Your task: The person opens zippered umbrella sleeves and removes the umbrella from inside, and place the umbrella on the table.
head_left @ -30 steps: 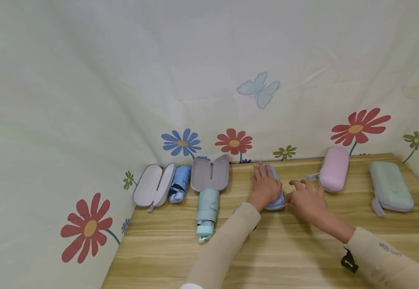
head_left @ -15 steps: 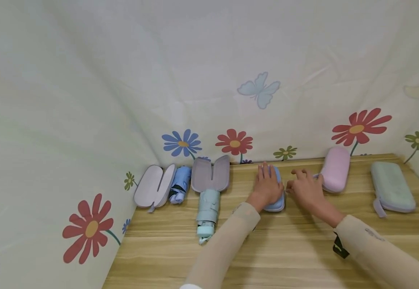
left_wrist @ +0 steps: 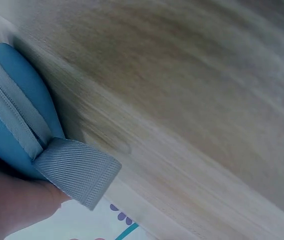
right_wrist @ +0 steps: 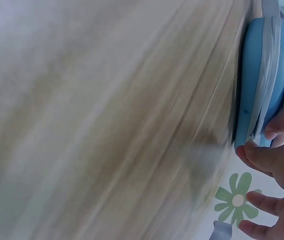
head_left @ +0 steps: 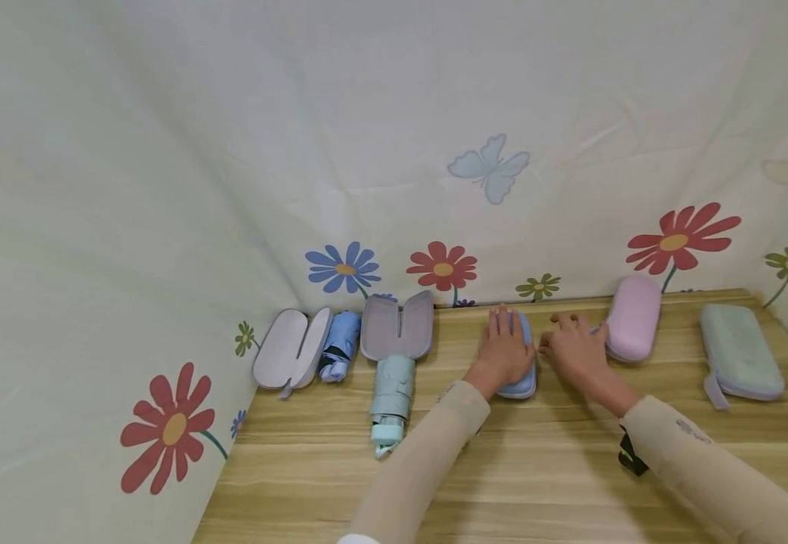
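Note:
A blue zip case (head_left: 519, 388) lies on the wooden table, its grey zipper running along the side. My left hand (head_left: 505, 357) holds it from above, fingers stretched over the top and thumb against its right side. In the left wrist view, a grey fabric tab (left_wrist: 79, 170) sticks out from one end of the case. My right hand (head_left: 579, 358) is at the right side of the case. In the right wrist view its thumb and forefinger pinch the zipper pull (right_wrist: 251, 138), mostly covered, with the other fingers apart from the case.
To the left lie an opened pale case (head_left: 279, 349), a folded blue umbrella (head_left: 340, 344), an opened grey case (head_left: 396, 332) and a mint umbrella (head_left: 391, 393). A pink case (head_left: 634, 317) and a green case (head_left: 739, 351) lie to the right. Flower-printed curtain (head_left: 394, 151) borders the table.
My right hand has moved away from me along the right side of the blue case, toward its far end. The left hand stays on the case.

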A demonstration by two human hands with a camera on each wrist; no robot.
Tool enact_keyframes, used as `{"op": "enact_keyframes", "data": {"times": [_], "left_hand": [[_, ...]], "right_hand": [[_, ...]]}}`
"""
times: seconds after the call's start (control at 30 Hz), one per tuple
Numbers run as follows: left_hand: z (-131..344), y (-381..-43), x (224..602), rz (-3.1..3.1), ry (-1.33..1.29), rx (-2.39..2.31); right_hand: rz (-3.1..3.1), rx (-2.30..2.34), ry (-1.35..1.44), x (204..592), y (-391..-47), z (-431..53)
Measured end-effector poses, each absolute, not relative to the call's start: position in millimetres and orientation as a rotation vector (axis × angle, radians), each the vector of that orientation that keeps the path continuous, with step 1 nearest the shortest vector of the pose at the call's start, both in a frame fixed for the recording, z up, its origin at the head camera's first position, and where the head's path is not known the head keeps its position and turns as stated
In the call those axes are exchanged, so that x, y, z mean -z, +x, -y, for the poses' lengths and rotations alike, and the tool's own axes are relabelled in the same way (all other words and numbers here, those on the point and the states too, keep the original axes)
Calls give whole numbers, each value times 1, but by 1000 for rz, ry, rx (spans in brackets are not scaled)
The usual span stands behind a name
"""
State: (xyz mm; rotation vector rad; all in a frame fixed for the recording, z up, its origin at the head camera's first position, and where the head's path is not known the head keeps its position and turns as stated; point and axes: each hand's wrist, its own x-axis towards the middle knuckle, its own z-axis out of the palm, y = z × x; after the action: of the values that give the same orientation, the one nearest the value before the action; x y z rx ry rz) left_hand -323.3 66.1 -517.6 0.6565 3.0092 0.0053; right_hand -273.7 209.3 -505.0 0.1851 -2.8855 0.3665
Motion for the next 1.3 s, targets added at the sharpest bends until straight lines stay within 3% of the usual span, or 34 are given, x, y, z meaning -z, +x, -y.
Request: {"op": "enact_keyframes", "data": {"times": [0.87, 1.3], "left_hand": [[-58, -318, 509, -2917, 812, 115], [-46, -320, 490, -2768, 969, 48]], "right_hand": [[2953, -399, 107, 503, -304, -217], [2940, -267, 124, 504, -295, -221]]}}
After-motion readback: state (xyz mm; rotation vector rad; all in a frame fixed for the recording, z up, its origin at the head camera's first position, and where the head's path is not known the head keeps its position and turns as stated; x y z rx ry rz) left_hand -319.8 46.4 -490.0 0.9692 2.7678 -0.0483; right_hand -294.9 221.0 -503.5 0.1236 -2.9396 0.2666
